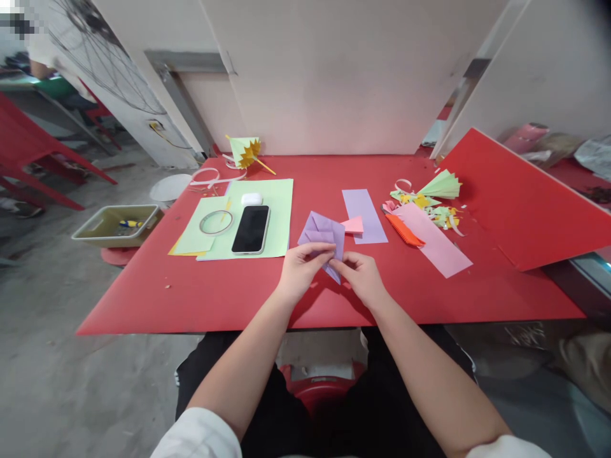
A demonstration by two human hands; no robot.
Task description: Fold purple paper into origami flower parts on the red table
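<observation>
— How is our light at the red table (229, 299)?
— We find it bright and diffuse there, apparently from overhead; soft shadows lie on its top beneath the left hand (303, 272) and the right hand (361, 277).
— And around it?
— Behind it, we see the pale panel (334, 83) take a pinkish cast low down. Below it, we lose detail in the black trousers (367, 410).
— Sharpness?
— We get the table's middle fairly crisp; the floor (42, 362) to its left looks soft and wide-lens stretched. Far above-left of it, blocky pixels (19, 24); far above-right, a dark blur (602, 11).
</observation>
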